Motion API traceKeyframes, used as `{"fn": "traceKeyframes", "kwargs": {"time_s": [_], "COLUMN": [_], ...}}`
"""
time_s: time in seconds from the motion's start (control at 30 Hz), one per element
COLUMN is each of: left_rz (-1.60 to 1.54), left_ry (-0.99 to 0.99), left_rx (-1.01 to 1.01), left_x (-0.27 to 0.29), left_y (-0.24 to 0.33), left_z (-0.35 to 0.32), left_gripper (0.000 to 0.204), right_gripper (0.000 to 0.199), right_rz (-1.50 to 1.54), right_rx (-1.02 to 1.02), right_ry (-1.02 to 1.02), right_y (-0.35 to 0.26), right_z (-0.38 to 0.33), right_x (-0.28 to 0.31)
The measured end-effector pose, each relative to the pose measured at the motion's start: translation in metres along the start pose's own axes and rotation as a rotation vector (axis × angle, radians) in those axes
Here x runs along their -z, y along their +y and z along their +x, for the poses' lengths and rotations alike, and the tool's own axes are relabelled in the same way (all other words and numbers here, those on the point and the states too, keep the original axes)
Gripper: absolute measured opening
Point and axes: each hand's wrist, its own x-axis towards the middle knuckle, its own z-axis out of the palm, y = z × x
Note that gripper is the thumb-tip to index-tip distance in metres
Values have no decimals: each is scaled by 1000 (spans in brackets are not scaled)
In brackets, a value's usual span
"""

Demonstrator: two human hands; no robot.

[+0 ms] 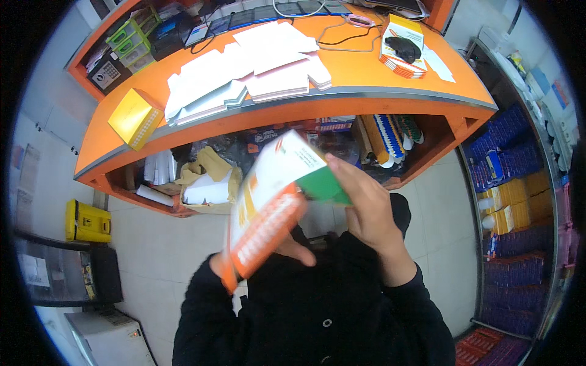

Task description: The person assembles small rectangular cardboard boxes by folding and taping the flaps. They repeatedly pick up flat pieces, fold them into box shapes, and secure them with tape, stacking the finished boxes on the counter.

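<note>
Orange with a grey edge, a desk (354, 67) is stretching across a room with a pale tiled floor (146, 238). In front of it, a white carton (278, 165) with orange and green sides is tilting in the air between my hands, its lower end blurring. My right hand (372, 210) is gripping the carton by its green end, the fingers lying along the upper corner and the thumb bracing below. My left hand (294, 249) is reaching behind the orange side, some of it showing past the edge; with most of it hiding there, I cannot tell whether its fingers are closing on the carton or only supporting it. Black sleeves (204, 311) are covering my forearms.

Beneath the desktop, crumpled brown paper (210, 163) is lying in an open compartment. On top, white cardboard pieces (262, 67) are overlapping in piles, a yellow box (135, 116) is sitting near the left end, and a crumpled black object (403, 49) is resting on a white-and-orange stack (400, 66) to the right. Green-fronted drawers (129, 46) are standing near a dark keypad safe (108, 73) at the far left. Along the right side, shelves are holding purple boxes (503, 146) and yellow boxes (514, 194).
</note>
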Motion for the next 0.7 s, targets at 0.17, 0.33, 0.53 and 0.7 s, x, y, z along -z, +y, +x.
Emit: {"fn": "traceKeyframes", "kwargs": {"time_s": [0.17, 0.33, 0.53, 0.7], "left_rz": [-957, -274, -1528, -1776], "left_ry": [579, 410, 265, 270], "left_rx": [562, 305, 228, 265], "left_x": [-33, -14, -2, 0], "left_y": [25, 8, -19, -30], "left_z": [29, 27, -3, -19], "left_gripper": [57, 52, 57, 54], "right_gripper": [37, 20, 13, 10], "right_rz": [-162, -107, 327, 280], "right_rx": [157, 21, -224, -204], "right_ry": [245, 345, 333, 342], "right_y": [-1, -2, -14, -10], "right_z": [13, 16, 22, 27], "right_x": [-28, -7, -22, -27]}}
